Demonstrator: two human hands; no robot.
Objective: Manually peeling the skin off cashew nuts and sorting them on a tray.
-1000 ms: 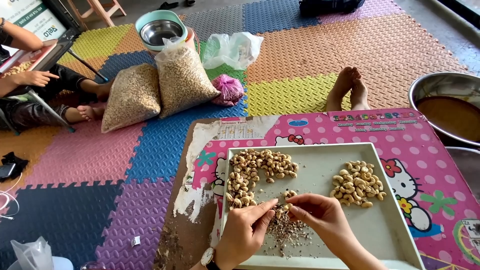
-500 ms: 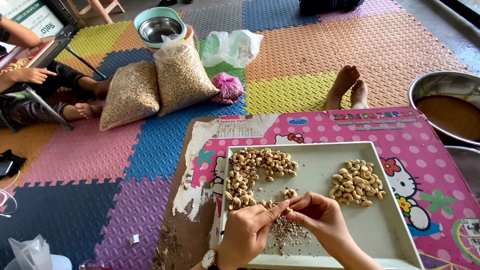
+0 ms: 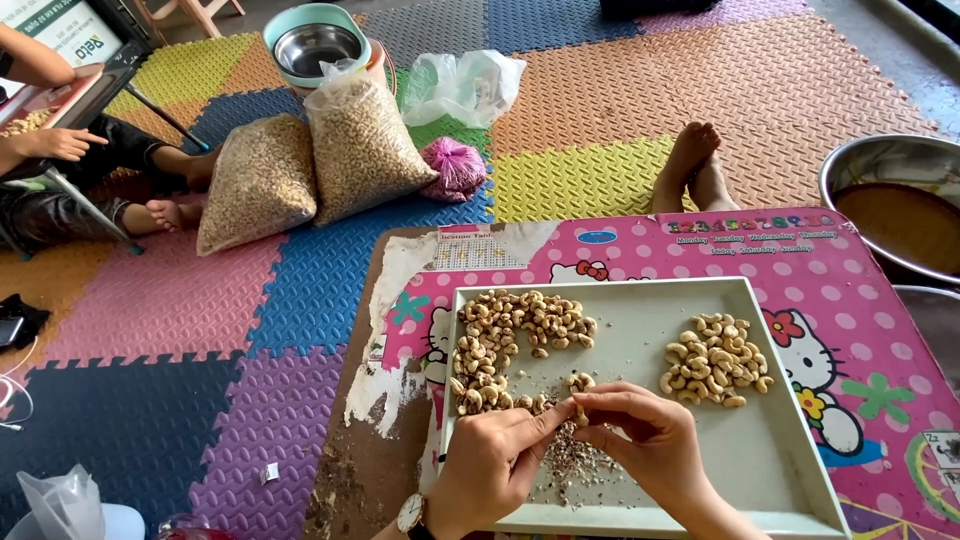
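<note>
Fingers of both hands meet over the near middle of a pale rectangular tray (image 3: 760, 440): the left hand (image 3: 487, 468), a watch (image 3: 411, 514) on its wrist, and the right hand (image 3: 645, 440) pinch together on one small cashew nut (image 3: 579, 412), thumbs and forefingers closed on it, the other fingers curled loosely. Just below the hands a scatter of brown skin flakes (image 3: 572, 465) lies on the tray. Farther in, a big heap of unpeeled nuts (image 3: 510, 340) fills the left part, and a smaller heap of paler nuts (image 3: 713, 358) sits to the right, well apart. The tray rests on a low pink desk (image 3: 850, 300) with a cartoon print, its covering torn at the left edge. Beyond it, bare feet (image 3: 695, 165) rest on coloured foam floor mats (image 3: 610, 90). Two clear sacks of nuts (image 3: 310, 160) lean together, with a steel bowl (image 3: 315, 45) behind them. At far left another person's hand (image 3: 60, 143) works over a tray.
</note>
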